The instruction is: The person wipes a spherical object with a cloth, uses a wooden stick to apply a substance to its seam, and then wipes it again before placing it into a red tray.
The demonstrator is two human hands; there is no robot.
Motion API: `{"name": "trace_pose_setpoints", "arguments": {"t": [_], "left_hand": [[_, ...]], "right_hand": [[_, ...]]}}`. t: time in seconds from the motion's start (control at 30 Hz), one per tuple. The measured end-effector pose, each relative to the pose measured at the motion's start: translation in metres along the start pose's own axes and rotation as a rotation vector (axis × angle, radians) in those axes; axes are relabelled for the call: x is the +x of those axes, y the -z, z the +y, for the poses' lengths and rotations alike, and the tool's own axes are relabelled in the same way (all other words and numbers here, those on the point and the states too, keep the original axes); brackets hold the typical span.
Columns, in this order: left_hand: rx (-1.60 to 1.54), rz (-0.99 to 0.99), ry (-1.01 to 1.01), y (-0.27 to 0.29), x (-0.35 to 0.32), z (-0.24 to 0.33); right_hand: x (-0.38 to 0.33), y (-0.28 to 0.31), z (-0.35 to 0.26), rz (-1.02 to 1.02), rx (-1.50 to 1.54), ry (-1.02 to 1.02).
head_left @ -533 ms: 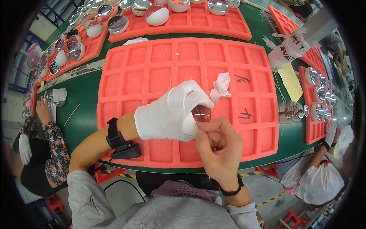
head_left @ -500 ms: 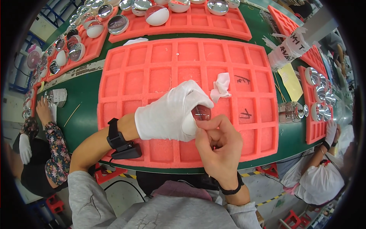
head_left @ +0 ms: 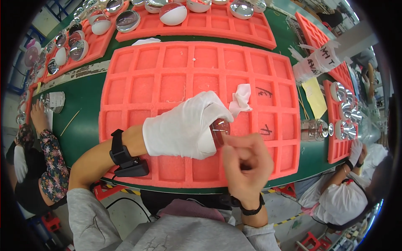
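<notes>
My left hand (head_left: 184, 125), in a white glove, is closed around a rounded glass ball (head_left: 220, 130). Part of the ball is white; the other part is clear and shows the red beneath or reflected in it. Close to its right side is my bare right hand (head_left: 248, 167), thumb and forefinger pinched together and somewhat blurred. Whatever those fingers hold, if anything, is too small to make out. Both hands are above a red foam tray (head_left: 173, 85) divided into square compartments. A crumpled white cloth or tissue (head_left: 240, 99) lies on the tray just beyond my hands.
More foam trays with similar balls (head_left: 173, 14) stand at the back and left. On the green table (head_left: 81, 90) are a thin stick (head_left: 70, 122), a glass jar (head_left: 314, 129) and yellow paper (head_left: 314, 98). A wrapped post (head_left: 316, 62) rises at right. People sit on both sides.
My right hand has moved slightly right and down, away from the ball's edge. The left hand still holds the ball, and the whole view has shifted a little.
</notes>
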State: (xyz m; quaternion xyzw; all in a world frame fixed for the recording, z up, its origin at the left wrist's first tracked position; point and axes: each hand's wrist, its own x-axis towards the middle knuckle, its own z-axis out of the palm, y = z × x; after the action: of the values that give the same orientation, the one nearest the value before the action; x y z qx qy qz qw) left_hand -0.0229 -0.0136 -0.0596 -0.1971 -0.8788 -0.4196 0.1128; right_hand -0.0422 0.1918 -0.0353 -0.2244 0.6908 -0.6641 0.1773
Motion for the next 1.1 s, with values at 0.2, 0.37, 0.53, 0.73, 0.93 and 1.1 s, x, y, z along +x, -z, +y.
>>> {"name": "trace_pose_setpoints", "arguments": {"t": [0.2,0.37,0.53,0.73,0.93,1.1], "left_hand": [[0.077,0.052,-0.079,-0.005,-0.001,0.006],[0.152,0.072,-0.107,-0.005,-0.001,-0.001],[0.196,0.135,-0.145,-0.011,0.000,-0.006],[0.242,0.170,-0.188,-0.007,0.001,-0.002],[0.242,0.207,-0.201,-0.006,-0.006,-0.005],[0.184,0.184,-0.084,-0.006,-0.005,-0.003]], "right_hand": [[0.000,0.026,-0.002,0.035,-0.213,0.170],[0.009,0.017,0.012,-0.032,-0.422,0.514],[0.009,0.001,-0.007,-0.047,-0.652,0.502],[0.006,-0.006,0.001,0.067,-0.739,0.563],[0.012,-0.017,-0.004,0.041,-0.852,0.573],[0.012,-0.007,-0.002,-0.028,-0.762,0.406]]}}
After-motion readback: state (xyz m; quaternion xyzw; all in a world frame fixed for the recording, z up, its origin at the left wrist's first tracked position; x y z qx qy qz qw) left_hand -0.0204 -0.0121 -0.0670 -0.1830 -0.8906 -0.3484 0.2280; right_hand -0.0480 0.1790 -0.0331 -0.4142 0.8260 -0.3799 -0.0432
